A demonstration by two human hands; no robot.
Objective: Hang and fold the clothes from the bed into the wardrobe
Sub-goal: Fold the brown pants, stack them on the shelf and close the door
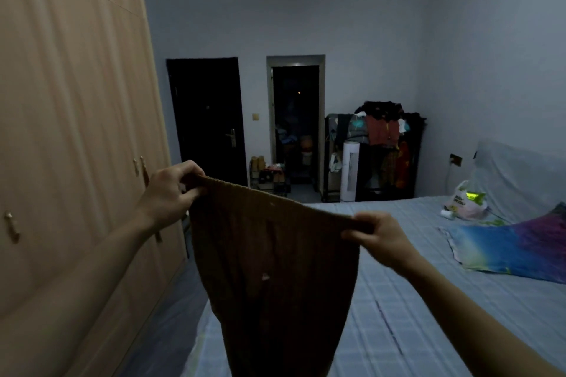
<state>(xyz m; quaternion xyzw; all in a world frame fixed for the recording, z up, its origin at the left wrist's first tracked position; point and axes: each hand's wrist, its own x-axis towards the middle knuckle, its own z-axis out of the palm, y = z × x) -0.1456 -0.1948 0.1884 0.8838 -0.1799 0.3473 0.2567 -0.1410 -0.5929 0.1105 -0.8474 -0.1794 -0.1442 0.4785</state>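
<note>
Brown garment (272,269) pinched by left hand (171,190) and right hand (379,236), blue checked bed (428,300), wooden wardrobe (70,119)

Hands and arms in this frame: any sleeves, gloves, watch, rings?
Both forearms are bare as far as the frame shows, no sleeves in view. The left hand and right hand wear no gloves. No watch, bracelet or ring shows, though the light is dim.

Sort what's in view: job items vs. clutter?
Job: brown garment, pinched at its top edge by left hand and right hand; bed; wardrobe, doors closed.

Clutter: plastic bag, colourful pillow, clothes rack, white tower appliance.
</note>
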